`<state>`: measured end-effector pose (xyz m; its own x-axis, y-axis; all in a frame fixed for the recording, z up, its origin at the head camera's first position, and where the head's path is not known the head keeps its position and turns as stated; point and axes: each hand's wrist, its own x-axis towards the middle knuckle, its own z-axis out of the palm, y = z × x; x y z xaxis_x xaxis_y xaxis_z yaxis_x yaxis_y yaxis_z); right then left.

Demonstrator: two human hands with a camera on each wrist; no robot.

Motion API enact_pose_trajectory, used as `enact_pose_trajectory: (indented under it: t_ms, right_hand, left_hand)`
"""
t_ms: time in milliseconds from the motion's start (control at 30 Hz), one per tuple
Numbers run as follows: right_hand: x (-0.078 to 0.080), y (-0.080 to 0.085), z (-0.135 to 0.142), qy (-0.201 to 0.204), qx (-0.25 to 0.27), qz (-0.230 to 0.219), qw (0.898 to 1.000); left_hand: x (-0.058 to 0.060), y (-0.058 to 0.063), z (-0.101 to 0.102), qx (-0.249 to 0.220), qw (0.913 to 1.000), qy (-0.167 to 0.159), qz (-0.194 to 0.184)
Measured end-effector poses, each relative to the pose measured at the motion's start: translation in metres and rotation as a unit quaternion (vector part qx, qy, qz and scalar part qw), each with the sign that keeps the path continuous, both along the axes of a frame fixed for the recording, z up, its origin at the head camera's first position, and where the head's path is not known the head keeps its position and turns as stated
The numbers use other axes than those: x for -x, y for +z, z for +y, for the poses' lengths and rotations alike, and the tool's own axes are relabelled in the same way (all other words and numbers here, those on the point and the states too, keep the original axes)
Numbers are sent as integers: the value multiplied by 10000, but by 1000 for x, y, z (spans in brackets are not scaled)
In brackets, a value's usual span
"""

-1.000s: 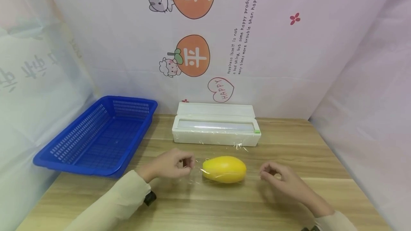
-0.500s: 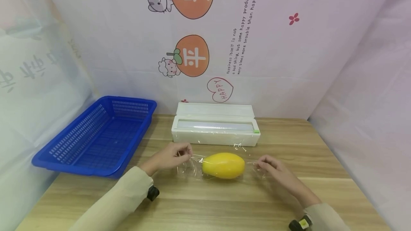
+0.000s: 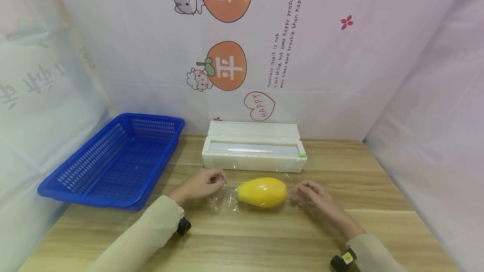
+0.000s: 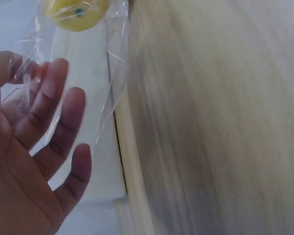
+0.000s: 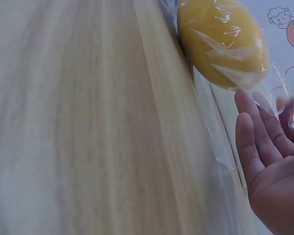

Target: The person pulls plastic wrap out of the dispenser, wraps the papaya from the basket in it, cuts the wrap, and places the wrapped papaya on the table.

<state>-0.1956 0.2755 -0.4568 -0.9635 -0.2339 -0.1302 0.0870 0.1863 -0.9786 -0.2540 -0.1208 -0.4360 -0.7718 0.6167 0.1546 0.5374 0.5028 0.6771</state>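
An oblong yellow fruit, papaya-like in shape (image 3: 262,192), lies between the two hands with clear plastic wrap (image 3: 225,198) around it. The left hand (image 3: 202,184) is at its narrow end and pinches the film between thumb and forefinger; the other fingers are loosely bent in the left wrist view. At the rounder end, the right hand (image 3: 319,200) pinches the opposite end of the film. In the right wrist view, creased film clings to the fruit (image 5: 223,44) and stretches to the thumb and forefinger. A small dark green spot shows on the fruit's narrow end in the left wrist view.
Behind the fruit stands a long white cling film dispenser (image 3: 254,160), its lid raised and a film roll inside. A blue plastic basket (image 3: 155,175) sits at the left of the wooden table (image 3: 257,244). White printed cloth (image 3: 314,62) hangs at the back and sides.
Both hands first moved away from me, and film stretched between them and the fruit. The right hand has since come in to the left, nearer the fruit. The fruit shifted slightly back and left.
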Motion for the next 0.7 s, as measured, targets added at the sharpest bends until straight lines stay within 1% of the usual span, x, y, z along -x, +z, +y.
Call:
enact_pose_trajectory:
  t_ms: [100,200,267,367,433,500,567,633,700]
  right_hand:
    - [2,-2,-4,-69,47,-113,9999]
    - [5,-4,-7,-40,-124,-43,9999]
    - [6,-5,-8,20,-101,-79,9999]
    - [7,-5,-8,147,-131,21,9998]
    - [7,-6,-8,220,-130,68,9997]
    - [8,-7,-8,287,-124,94,9995]
    - [9,-8,-9,327,-89,75,9994]
    - [9,-8,-9,347,-82,49,9994]
    - [9,-9,-9,341,-92,22,9994]
  left_hand:
    - [0,-1,2,38,9999,51,-100]
    - [0,0,4,69,9999,83,-113]
    - [1,0,5,93,9999,105,-44]
    - [-1,1,7,128,9997,150,111]
    - [-3,3,9,98,9993,195,292]
    - [-6,6,12,-28,9979,155,633]
    - [-10,10,17,-223,9933,-4,1131]
    - [-14,15,23,-418,9836,-302,1730]
    - [-18,19,31,-455,9719,-593,2231]
